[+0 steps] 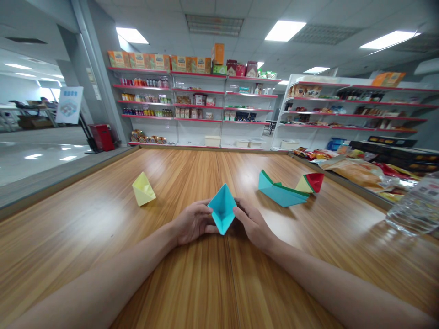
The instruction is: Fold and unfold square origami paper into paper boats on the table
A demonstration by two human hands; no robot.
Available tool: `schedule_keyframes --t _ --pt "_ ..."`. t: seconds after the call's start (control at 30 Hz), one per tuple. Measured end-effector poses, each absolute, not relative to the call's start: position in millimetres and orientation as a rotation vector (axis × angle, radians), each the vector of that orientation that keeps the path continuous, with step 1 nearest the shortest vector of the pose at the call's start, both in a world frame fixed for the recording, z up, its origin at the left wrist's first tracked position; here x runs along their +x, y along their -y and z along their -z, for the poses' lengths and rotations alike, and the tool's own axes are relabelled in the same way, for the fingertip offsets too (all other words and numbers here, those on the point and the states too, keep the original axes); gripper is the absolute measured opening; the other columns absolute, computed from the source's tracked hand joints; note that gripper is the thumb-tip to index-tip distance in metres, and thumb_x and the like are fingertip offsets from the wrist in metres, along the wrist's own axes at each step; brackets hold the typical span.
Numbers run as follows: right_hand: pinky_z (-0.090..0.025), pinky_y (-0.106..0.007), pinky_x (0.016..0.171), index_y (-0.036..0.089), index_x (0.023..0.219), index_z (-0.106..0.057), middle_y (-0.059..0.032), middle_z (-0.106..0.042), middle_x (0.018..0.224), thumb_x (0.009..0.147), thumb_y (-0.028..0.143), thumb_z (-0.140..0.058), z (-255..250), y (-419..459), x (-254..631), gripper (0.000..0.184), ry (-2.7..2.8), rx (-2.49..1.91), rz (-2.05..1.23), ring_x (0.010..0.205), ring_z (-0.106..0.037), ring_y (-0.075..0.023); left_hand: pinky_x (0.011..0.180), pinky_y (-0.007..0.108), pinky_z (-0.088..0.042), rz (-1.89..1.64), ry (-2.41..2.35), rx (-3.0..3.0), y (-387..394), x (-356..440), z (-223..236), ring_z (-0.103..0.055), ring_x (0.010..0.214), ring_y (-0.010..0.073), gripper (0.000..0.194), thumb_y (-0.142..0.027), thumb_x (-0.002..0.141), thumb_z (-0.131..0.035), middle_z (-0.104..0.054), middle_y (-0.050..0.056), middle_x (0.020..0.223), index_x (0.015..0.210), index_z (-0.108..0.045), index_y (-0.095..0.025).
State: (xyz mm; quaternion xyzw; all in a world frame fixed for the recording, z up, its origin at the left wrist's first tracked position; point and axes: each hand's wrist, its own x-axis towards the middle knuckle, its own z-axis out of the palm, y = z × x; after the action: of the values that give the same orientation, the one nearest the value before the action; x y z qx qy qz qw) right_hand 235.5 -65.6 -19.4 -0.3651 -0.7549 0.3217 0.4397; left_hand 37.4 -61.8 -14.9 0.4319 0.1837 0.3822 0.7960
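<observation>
Between my two hands is a blue folded paper (222, 211), opened into a diamond-shaped pocket that faces me. My left hand (194, 221) grips its left side, thumb on the near edge and fingers behind and below. On the other side, my right hand (253, 223) pinches the right edge with the thumb in front; its other fingers are partly hidden. A yellow folded paper piece (143, 189) stands to the left. To the right lie a blue paper boat (283, 194) with a green edge and a yellow and red folded paper piece (310, 183) beside it.
A clear plastic bottle (414, 205) lies at the right edge of the wooden table (164, 283). Beyond the table's right rim are packaged snacks (356, 171) and dark boxes (398, 153). Stocked shelves (199, 93) stand behind the table.
</observation>
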Motion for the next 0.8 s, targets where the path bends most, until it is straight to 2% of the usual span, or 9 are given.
schedule_keyframes --t 0.1,0.23,0.33,0.47,0.53,0.6,0.67,0.8 --pt "-0.047 -0.036 0.083 0.02 0.111 -0.055 -0.0068 -0.063 0.101 0.093 0.034 -0.039 21 65 236 0.028 1.873 -0.93 -0.788 0.091 -0.059 -0.0203 0.074 0.031 -0.05 -0.806 -0.422 0.901 62 38 14 -0.063 0.086 0.0198 0.035 -0.014 0.079 -0.051 -0.067 0.012 0.098 0.113 -0.058 -0.013" --pt "-0.05 -0.036 0.077 0.023 0.131 -0.04 -0.0095 -0.054 0.122 0.091 0.034 -0.043 25 64 235 0.041 1.808 -0.976 -0.751 0.088 -0.059 -0.0188 0.079 0.029 -0.049 -0.787 -0.471 0.894 61 40 14 -0.064 0.087 0.0186 0.031 -0.019 0.081 -0.053 -0.067 0.012 0.098 0.111 -0.059 -0.011" --pt "-0.048 -0.04 0.084 0.026 0.138 -0.03 -0.0112 -0.045 0.133 0.09 0.036 -0.046 25 66 235 0.052 1.848 -0.966 -0.702 0.102 -0.055 -0.0223 0.081 0.031 -0.049 -0.79 -0.47 0.924 62 41 13 -0.063 0.087 0.018 0.031 -0.02 0.082 -0.055 -0.066 0.012 0.102 0.112 -0.058 -0.011" --pt "-0.033 -0.05 0.102 0.026 0.144 -0.016 -0.0126 -0.028 0.145 0.075 0.044 -0.066 20 72 235 0.087 2.031 -0.839 -0.503 0.129 -0.032 -0.0313 0.081 0.033 -0.049 -0.796 -0.445 0.965 64 42 12 -0.063 0.088 0.0189 0.032 -0.019 0.083 -0.055 -0.064 0.013 0.105 0.114 -0.057 -0.012" --pt "-0.027 -0.053 0.105 0.025 0.145 -0.009 -0.0133 -0.021 0.148 0.065 0.048 -0.074 19 73 236 0.105 2.103 -0.801 -0.445 0.134 -0.022 -0.0342 0.082 0.034 -0.049 -0.798 -0.441 0.971 64 42 11 -0.063 0.088 0.0194 0.033 -0.019 0.082 -0.056 -0.064 0.013 0.103 0.114 -0.057 -0.012" --pt "-0.024 -0.054 0.106 0.025 0.145 -0.005 -0.0139 -0.017 0.149 0.059 0.051 -0.077 20 73 236 0.116 2.138 -0.799 -0.428 0.135 -0.017 -0.0349 0.083 0.034 -0.048 -0.793 -0.443 0.971 65 42 11 -0.063 0.089 0.0194 0.033 -0.019 0.082 -0.057 -0.064 0.013 0.102 0.114 -0.058 -0.013" --pt "-0.023 -0.054 0.106 0.025 0.145 -0.002 -0.0143 -0.016 0.149 0.057 0.051 -0.078 21 72 237 0.119 2.146 -0.811 -0.424 0.136 -0.015 -0.0346 0.083 0.035 -0.048 -0.785 -0.442 0.979 66 42 11 -0.064 0.088 0.0199 0.031 -0.02 0.081 -0.059 -0.065 0.013 0.1 0.111 -0.059 -0.013" --pt "-0.023 -0.055 0.107 0.026 0.145 -0.004 -0.0136 -0.019 0.148 0.06 0.049 -0.077 22 74 238 0.114 2.117 -0.807 -0.443 0.136 -0.015 -0.034 0.078 0.035 -0.049 -0.759 -0.429 1.011 68 42 11 -0.064 0.085 0.021 0.028 -0.022 0.08 -0.059 -0.065 0.012 0.096 0.106 -0.061 -0.012"
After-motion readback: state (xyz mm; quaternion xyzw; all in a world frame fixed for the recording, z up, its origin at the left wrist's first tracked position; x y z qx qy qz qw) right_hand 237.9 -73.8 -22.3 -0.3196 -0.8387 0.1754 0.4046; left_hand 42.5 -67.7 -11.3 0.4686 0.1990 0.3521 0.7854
